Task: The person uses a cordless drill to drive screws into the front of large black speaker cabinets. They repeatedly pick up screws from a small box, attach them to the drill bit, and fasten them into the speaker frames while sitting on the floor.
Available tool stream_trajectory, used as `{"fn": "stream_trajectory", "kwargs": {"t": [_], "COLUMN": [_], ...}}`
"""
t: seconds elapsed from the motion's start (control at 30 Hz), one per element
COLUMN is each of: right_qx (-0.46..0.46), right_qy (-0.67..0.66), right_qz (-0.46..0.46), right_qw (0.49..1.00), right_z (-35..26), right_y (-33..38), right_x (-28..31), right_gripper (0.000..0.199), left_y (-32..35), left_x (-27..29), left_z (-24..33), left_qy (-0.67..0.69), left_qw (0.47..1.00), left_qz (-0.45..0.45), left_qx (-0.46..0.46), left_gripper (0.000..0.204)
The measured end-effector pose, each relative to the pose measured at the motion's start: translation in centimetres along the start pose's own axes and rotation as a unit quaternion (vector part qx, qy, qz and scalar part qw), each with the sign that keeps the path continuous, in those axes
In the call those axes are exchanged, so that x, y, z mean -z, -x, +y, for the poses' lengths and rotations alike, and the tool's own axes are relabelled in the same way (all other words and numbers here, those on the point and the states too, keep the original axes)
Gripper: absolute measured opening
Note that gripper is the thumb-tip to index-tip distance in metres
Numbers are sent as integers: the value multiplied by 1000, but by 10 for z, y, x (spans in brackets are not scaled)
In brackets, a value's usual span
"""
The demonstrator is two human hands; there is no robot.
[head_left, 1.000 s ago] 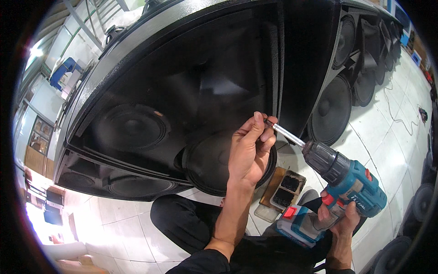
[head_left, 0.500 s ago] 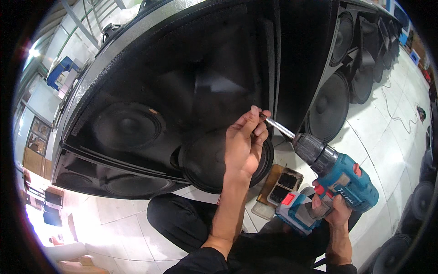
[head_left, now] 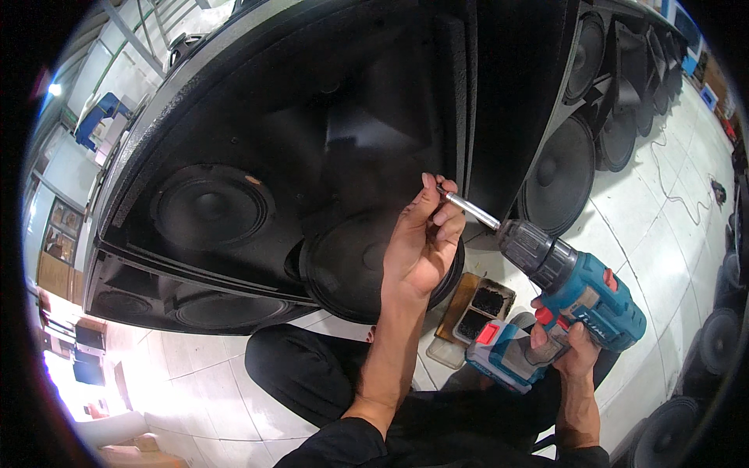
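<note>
One drill point(head_left: 599, 298), in right hand point(head_left: 576, 349) — silver bit point(head_left: 474, 210), left hand point(head_left: 424, 238) pinching tip

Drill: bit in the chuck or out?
In. The silver bit runs into the black chuck of the drill with no gap showing.

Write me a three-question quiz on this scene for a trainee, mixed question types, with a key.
1. Which of the person's hands grips the cordless drill by its handle?
2. True or false: the left hand has its fingertips at the free end of the silver bit.
3. What is in the two-compartment tray?
A) Dark material
B) White cloths
C) A coiled yellow cable

Key:
1. The right hand
2. True
3. A
</note>
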State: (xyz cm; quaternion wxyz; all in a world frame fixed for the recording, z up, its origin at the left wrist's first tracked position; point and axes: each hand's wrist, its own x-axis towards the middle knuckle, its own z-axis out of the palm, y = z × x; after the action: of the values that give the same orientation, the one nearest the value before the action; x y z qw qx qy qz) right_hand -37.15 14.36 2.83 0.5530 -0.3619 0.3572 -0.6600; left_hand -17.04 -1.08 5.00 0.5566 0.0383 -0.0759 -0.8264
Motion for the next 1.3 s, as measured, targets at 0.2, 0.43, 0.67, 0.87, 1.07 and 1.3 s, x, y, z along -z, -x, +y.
{"fn": "stream_trajectory", "kwargs": {"t": [0.2, 0.43, 0.67, 0.87, 1.07, 1.3], "right_qx": [-65, -69, 68, 154, 234, 323], "right_qy": [-27, 3, 371, 562, 602, 511], "right_qz": [-1, -13, -16, -38, -57, -33], "right_qw": [998, 997, 926, 812, 761, 796], "right_z": [-7, -5, 7, 41, 42, 45], "right_y": [-6, -11, -17, -20, -33, -35], "right_x": [2, 2, 6, 9, 6, 3], "right_gripper": [69, 64, 48, 42, 40, 35], "left_y": [-1, -4, -26, -28, -33, -38], "left_x": [-2, -4, -11, -31, -27, -26], "left_z": [-1, -1, -2, -9, -3, -3], "left_qy": [19, -214, -119, -249, -274, -271], "left_qw": [1000, 968, 991, 951, 951, 954], "left_qz": [-18, 30, 40, 143, 95, 90], "left_qx": [-16, -129, -43, -111, -109, -93], "left_gripper": [15, 19, 25, 31, 31, 29]}}
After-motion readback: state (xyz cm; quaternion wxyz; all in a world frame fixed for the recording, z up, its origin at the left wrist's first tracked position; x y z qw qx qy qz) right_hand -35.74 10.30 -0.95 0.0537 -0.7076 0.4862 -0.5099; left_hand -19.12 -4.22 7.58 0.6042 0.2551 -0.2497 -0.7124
